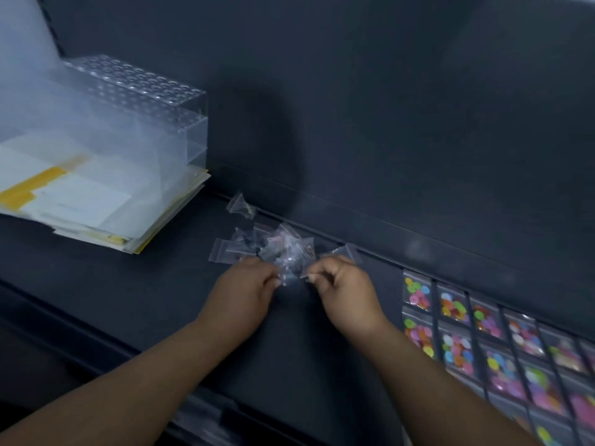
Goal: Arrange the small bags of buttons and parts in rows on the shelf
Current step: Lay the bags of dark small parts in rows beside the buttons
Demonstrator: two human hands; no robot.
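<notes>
A loose heap of small clear bags (273, 246) with dark parts lies on the dark shelf (145, 284), near its back wall. One more clear bag (240, 206) lies apart, just behind the heap. My left hand (248, 291) and my right hand (344, 288) meet at the heap's near edge. Both pinch one small clear bag (291, 275) between their fingertips. To the right, bags of coloured buttons (457, 336) lie flat in two neat rows that run toward the right edge of view.
A clear acrylic rack (154, 114) with holes on top stands at the back left on a stack of papers and plastic sleeves (96, 207). The shelf's front edge (80, 342) runs diagonally below my left forearm.
</notes>
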